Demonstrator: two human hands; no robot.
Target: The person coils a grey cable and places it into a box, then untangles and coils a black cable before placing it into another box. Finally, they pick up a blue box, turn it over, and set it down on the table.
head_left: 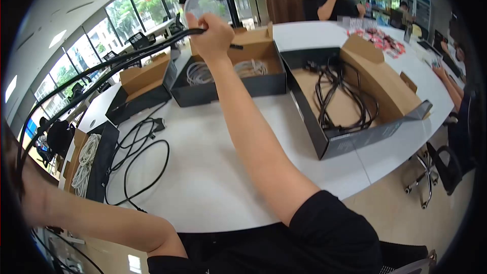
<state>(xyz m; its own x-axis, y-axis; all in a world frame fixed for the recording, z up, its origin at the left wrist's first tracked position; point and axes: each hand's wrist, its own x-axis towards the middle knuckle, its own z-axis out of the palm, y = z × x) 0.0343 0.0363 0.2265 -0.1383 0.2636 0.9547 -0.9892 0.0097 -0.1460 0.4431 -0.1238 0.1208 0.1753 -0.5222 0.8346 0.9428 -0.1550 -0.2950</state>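
My right hand (213,35) is raised above the table, its fingers closed around strands of a black cable (127,60). The strands stretch in an arc to the far left, where my left hand (31,193) is blurred at the dark lens edge. They run into its grip, though its fingers are mostly hidden. Below my hands, another black cable (165,160) lies in loose loops on the white table (213,172). Behind my right wrist, an open box (228,91) contains coiled white cables (200,73).
An open box (350,144) with black cables (350,96) stands at right. At left are a box (104,160) with white cable (85,165) and another open box (139,106). Red packets (383,43) lie farther back. A person (340,0) sits across the table; others are farther off.
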